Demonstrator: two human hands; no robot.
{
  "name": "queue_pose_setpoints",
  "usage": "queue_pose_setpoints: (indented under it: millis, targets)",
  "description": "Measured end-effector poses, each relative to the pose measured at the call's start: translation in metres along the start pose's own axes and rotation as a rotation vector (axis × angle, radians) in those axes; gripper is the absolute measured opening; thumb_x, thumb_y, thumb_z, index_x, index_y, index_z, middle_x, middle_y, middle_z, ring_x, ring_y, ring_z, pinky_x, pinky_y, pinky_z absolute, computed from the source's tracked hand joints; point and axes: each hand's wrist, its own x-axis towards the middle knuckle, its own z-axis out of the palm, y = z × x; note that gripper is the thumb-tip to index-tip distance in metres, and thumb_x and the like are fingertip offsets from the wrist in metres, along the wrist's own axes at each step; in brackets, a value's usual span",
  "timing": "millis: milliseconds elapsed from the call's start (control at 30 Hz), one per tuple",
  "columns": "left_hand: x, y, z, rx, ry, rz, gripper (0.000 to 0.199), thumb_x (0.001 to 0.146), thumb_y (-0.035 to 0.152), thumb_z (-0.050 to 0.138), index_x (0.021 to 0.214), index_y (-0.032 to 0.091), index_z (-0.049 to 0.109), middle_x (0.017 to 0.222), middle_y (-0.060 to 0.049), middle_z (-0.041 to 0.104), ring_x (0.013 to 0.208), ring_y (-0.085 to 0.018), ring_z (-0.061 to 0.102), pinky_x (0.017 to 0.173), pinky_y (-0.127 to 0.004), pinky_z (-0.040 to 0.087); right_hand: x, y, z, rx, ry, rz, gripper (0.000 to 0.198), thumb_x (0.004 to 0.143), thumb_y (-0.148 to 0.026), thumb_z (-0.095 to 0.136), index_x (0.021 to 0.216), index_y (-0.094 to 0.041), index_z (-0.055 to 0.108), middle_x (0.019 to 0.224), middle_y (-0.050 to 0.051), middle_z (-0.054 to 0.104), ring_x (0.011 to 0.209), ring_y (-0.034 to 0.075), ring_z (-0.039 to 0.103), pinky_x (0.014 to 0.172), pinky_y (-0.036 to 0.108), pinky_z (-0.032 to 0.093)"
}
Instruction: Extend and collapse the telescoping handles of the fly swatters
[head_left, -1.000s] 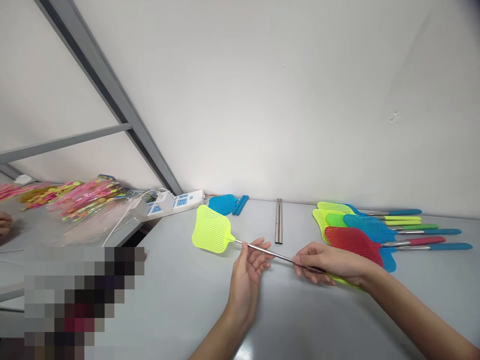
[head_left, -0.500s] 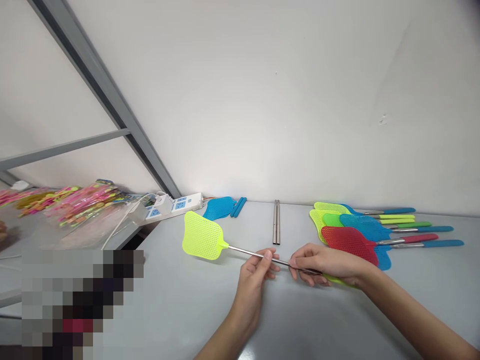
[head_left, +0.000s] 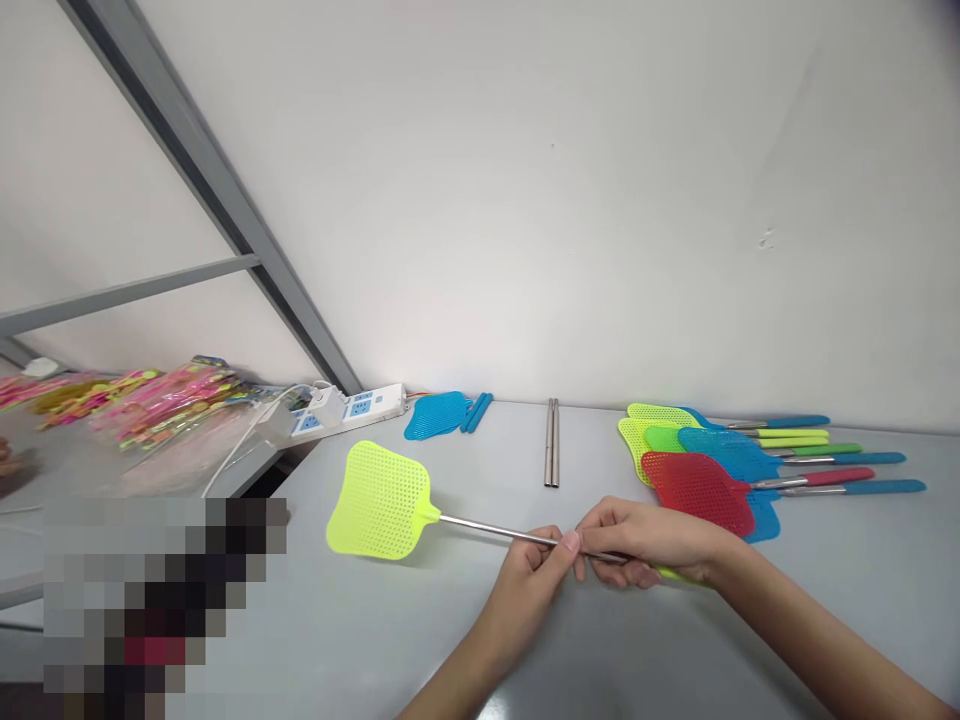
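Yellow-green mesh plastic on a thin metal shaft: that is the fly swatter (head_left: pixel 381 500) I am watching through the head camera, held over the near middle of the table (head_left: pixel 337 620), its mesh toward the left edge. My left hand (head_left: pixel 529 590) pinches the shaft, thumb over curled fingers. The right hand (head_left: pixel 637 540), just beside it, is closed around the shaft's lower part, and a yellow grip (head_left: pixel 681 576) pokes out beneath. Whether that grip is fully seated I cannot tell; the palm hides the joint.

As I judge it, much is done: the overlapping swatters (head_left: pixel 697 490) toward the right edge look complete, with metal shafts and coloured grips. What seems left lies loose by the back edge: a blue mesh head (head_left: pixel 437 416), two blue sleeves (head_left: pixel 477 413) next to it, and two metal tubes (head_left: pixel 551 445) side by side.

At the back left corner sits a power strip (head_left: pixel 382 402), plugs in it; beyond, bagged pink pieces (head_left: pixel 169 400) cover part of a neighbouring table. The main hindrance I see is the crowded right side, where my right wrist passes close to the pile.
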Motion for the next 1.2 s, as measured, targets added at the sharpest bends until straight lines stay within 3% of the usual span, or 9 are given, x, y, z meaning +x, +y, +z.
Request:
queue_pose_setpoints:
  millis: [233, 400, 500, 833, 1200]
  targets:
    - [0.002, 0.005, -0.001, -0.141, 0.024, -0.089, 0.04, 0.078, 0.041, 0.042, 0.047, 0.017, 0.035, 0.046, 0.004, 0.033, 0.044, -0.007, 0.024, 0.046, -0.023, 0.018, 0.001, -0.002, 0.008, 0.066, 0.001, 0.001, 0.03, 0.077, -0.04, 0.045, 0.071, -0.014, 0.059, 0.049, -0.005, 0.039, 0.038, 0.004, 0.024, 0.035, 0.018, 0.014]
    - [0.003, 0.016, -0.001, -0.173, -0.02, -0.103, 0.036, 0.074, 0.036, 0.046, 0.048, 0.018, 0.029, 0.043, 0.007, 0.023, 0.042, -0.006, 0.019, 0.046, -0.023, 0.018, -0.003, -0.006, 0.006, 0.081, -0.046, 0.015, 0.03, 0.076, -0.043, 0.047, 0.067, -0.015, 0.053, 0.051, -0.007, 0.032, 0.041, 0.004, 0.019, 0.036, 0.018, 0.012]
    - [0.003, 0.022, -0.003, -0.176, -0.076, -0.115, 0.033, 0.074, 0.032, 0.045, 0.049, 0.018, 0.029, 0.045, 0.007, 0.021, 0.042, -0.006, 0.019, 0.046, -0.023, 0.017, -0.006, -0.008, 0.002, 0.051, -0.07, 0.022, 0.032, 0.076, -0.046, 0.047, 0.066, -0.015, 0.05, 0.052, -0.007, 0.031, 0.041, 0.003, 0.019, 0.036, 0.018, 0.012]
    - [0.011, 0.03, -0.012, -0.264, -0.229, -0.339, 0.03, 0.076, 0.029, 0.042, 0.052, 0.019, 0.028, 0.042, 0.009, 0.018, 0.04, -0.005, 0.011, 0.044, -0.023, 0.013, -0.011, -0.011, -0.014, -0.202, -0.003, 0.018, 0.037, 0.077, -0.05, 0.045, 0.068, -0.014, 0.053, 0.054, -0.005, 0.037, 0.043, 0.004, 0.029, 0.038, 0.016, 0.023]
    - [0.012, 0.035, -0.018, -0.302, -0.184, -0.468, 0.028, 0.073, 0.032, 0.044, 0.051, 0.018, 0.035, 0.04, 0.01, 0.018, 0.037, -0.005, 0.015, 0.044, -0.021, 0.017, -0.014, -0.012, -0.021, -0.271, -0.006, 0.005, 0.041, 0.076, -0.054, 0.044, 0.071, -0.014, 0.055, 0.052, -0.005, 0.038, 0.041, 0.004, 0.03, 0.036, 0.016, 0.024]
